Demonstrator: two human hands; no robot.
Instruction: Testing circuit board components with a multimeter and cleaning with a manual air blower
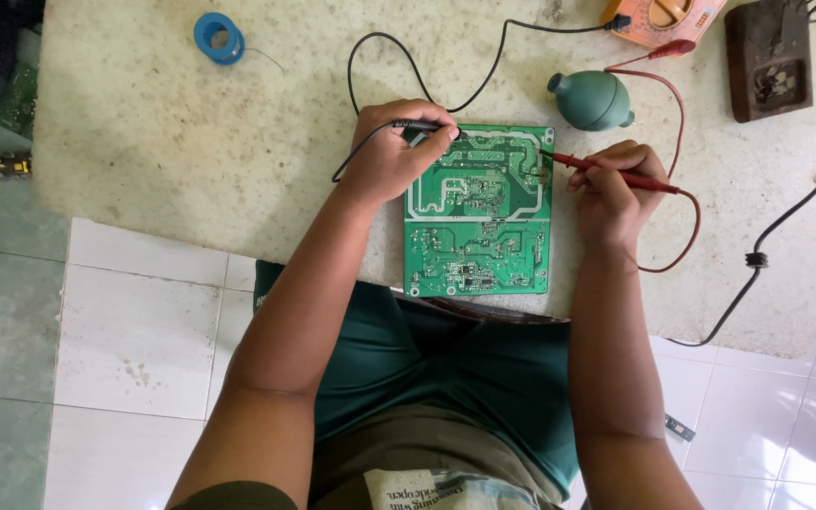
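A green circuit board [479,212] lies solder side up at the near edge of a stained white worktop [191,151]. My left hand [394,151] grips a black test probe [422,125], its tip touching the board's top left corner. My right hand [616,194] holds a red test probe [606,172] like a pen, tip on the board's upper right edge. Black and red leads run back to an orange multimeter [663,17] at the far edge.
A dark green rubber bulb [592,99] sits just beyond the board. A blue solder spool [217,36] lies far left, a brown stand [769,59] far right. A black cable [767,246] crosses the right side. White floor tiles lie below.
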